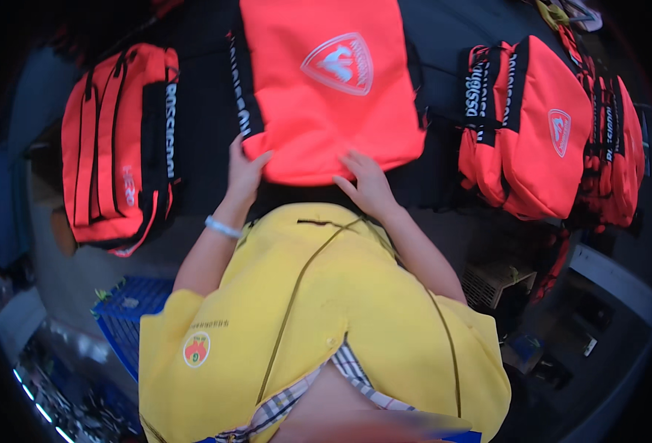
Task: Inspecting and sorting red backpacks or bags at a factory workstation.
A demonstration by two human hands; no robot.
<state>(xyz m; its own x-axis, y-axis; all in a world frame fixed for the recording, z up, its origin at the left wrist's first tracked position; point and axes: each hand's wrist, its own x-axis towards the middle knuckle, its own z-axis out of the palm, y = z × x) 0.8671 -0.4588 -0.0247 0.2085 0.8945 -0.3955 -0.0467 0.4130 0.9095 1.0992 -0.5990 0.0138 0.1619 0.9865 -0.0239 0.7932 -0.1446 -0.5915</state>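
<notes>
A bright red-orange backpack [326, 122] with black side panels and a pale shield emblem lies front up on a dark table [208, 88] before me. My left hand [245, 176] holds its near left corner, the thumb over the front and the other fingers along the black side. At the near bottom edge, right of its middle, my right hand [368, 184] grips the fabric. Its fingers lie on the front and its thumb is at the edge. The bag's far end runs out of the picture.
Another red backpack [108, 148] lies at the left with its zips showing. To the right, red bags [547, 133] stand in a row, with more bags [621, 151] beyond. A blue plastic crate [130, 310] sits low at the left, and a pale crate [496, 284] low at the right.
</notes>
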